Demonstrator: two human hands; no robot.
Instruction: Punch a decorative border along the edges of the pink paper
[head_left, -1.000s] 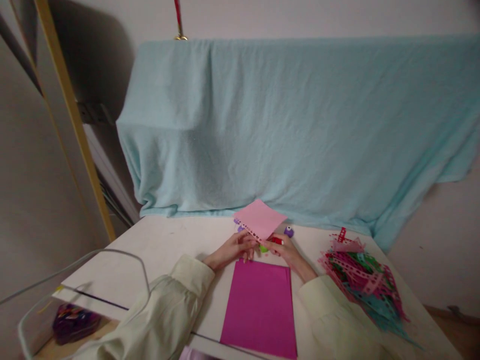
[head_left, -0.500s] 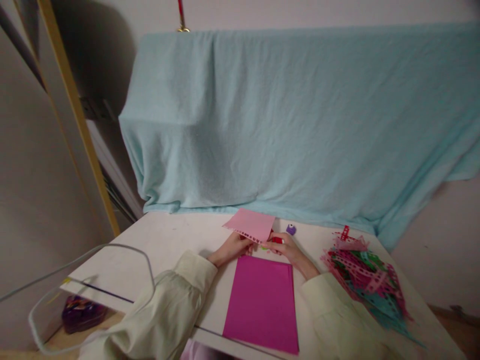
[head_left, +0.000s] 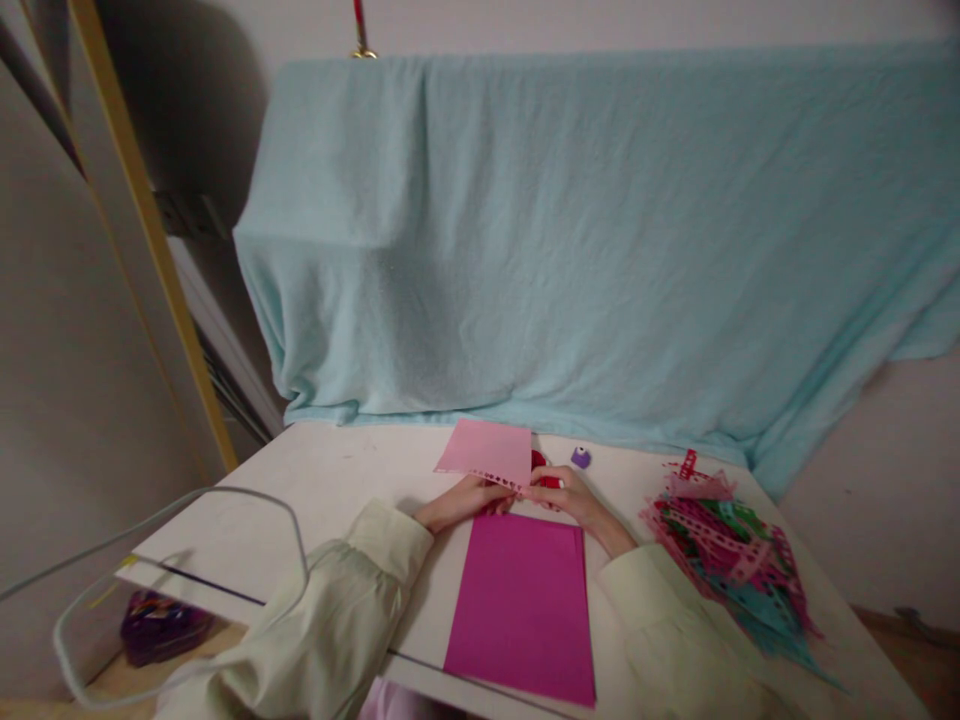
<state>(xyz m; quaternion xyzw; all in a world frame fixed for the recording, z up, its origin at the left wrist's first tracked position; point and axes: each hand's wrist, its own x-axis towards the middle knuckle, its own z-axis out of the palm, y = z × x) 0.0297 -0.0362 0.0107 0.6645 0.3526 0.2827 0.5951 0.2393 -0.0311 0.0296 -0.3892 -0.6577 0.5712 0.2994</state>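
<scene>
A light pink sheet of paper (head_left: 487, 450) has a row of punched holes along its near edge. My left hand (head_left: 474, 497) is closed on that near edge, its fingertips partly under the paper. My right hand (head_left: 568, 492) is closed around a small red craft punch (head_left: 551, 482), its fingertips at the sheet's right near corner. Paper and fingers hide most of the punch. Just in front of both hands lies a stack of magenta paper (head_left: 521, 610), flat on the white table (head_left: 352, 465).
A small purple craft punch (head_left: 580, 457) stands beyond my right hand. To the right is a heap of punched paper strips (head_left: 735, 550) in pink, red, green and blue. Light blue cloth (head_left: 525, 240) hangs behind the table. A grey cable (head_left: 292, 515) loops at the left.
The pink sheet has shifted left and turned slightly, with its right corner now nearer my right fingertips. My left hand has moved a little closer to my right hand.
</scene>
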